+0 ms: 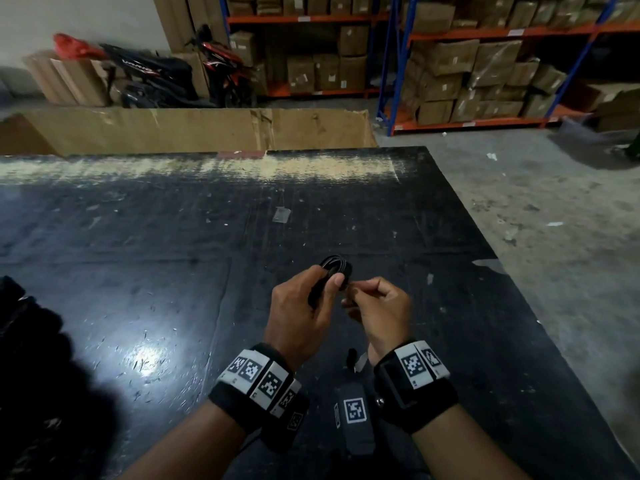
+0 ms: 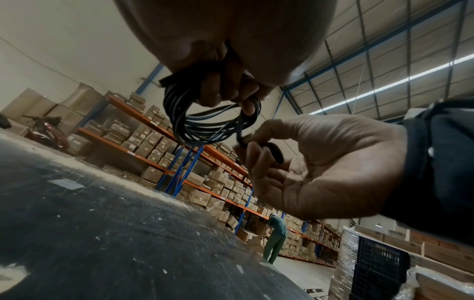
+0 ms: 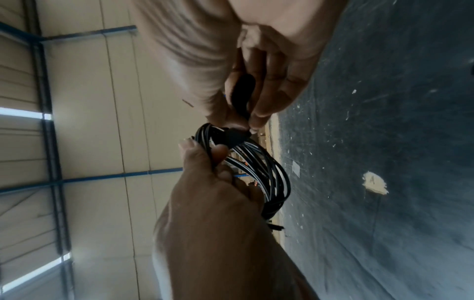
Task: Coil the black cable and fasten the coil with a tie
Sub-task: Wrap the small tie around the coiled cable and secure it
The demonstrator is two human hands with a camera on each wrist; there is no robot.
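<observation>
The black cable (image 1: 337,265) is wound into a small coil (image 2: 205,125) of several loops, held in the air above the black table (image 1: 173,271). My left hand (image 1: 304,306) grips the coil (image 3: 266,172) with fingers curled through it and thumb on top. My right hand (image 1: 377,306) sits just to the right and pinches a black strap tie (image 3: 242,91) between thumb and fingers. One end of the tie (image 2: 275,152) wraps over the coil's strands at the side nearest the right hand.
A small dark piece and a pale scrap (image 1: 356,360) lie on the table below my wrists. A pale chip (image 3: 374,182) marks the table's right edge. Cardboard sheets (image 1: 194,129), shelving with boxes (image 1: 450,74) and motorbikes (image 1: 162,74) stand beyond. A person (image 2: 275,239) stands far off.
</observation>
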